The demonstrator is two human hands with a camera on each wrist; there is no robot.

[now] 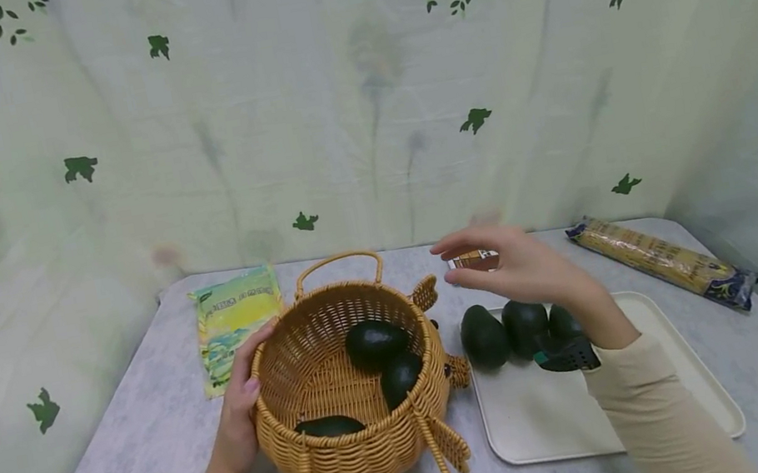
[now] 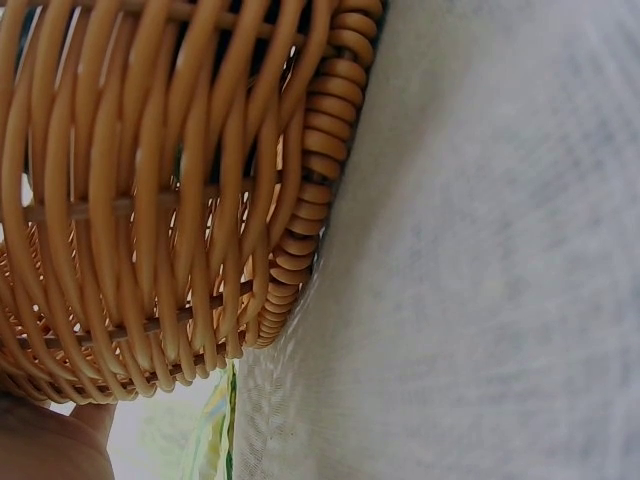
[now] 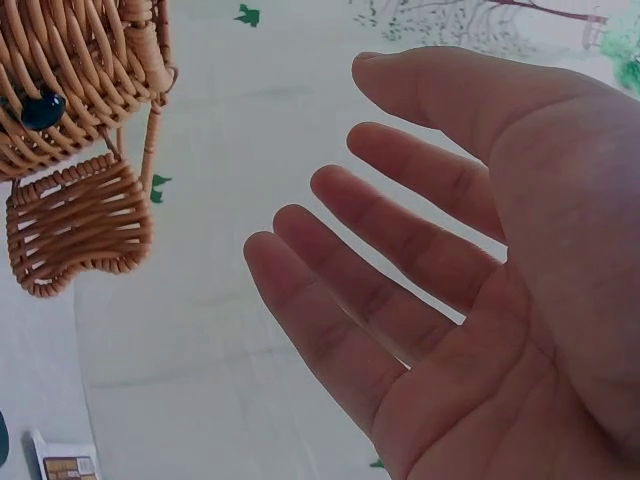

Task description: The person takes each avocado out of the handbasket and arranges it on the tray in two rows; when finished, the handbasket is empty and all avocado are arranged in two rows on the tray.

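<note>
A round wicker basket with looped handles and woven fish-like fins stands mid-table, holding three dark avocados. Against its left outer wall rests my left hand, fingers lying along the curve and the thumb at the rim. In the left wrist view, part of that hand shows below the weave. My right hand is raised in the air right of the basket, fingers spread and nothing held. The right wrist view shows its bare palm. Beneath it, three more avocados lie along the tray's back left.
The white tray lies right of the basket. Behind the basket at left is a yellow-green packet. A long pack of noodles lies at back right, and a small brown-and-white package sits partly behind my right hand.
</note>
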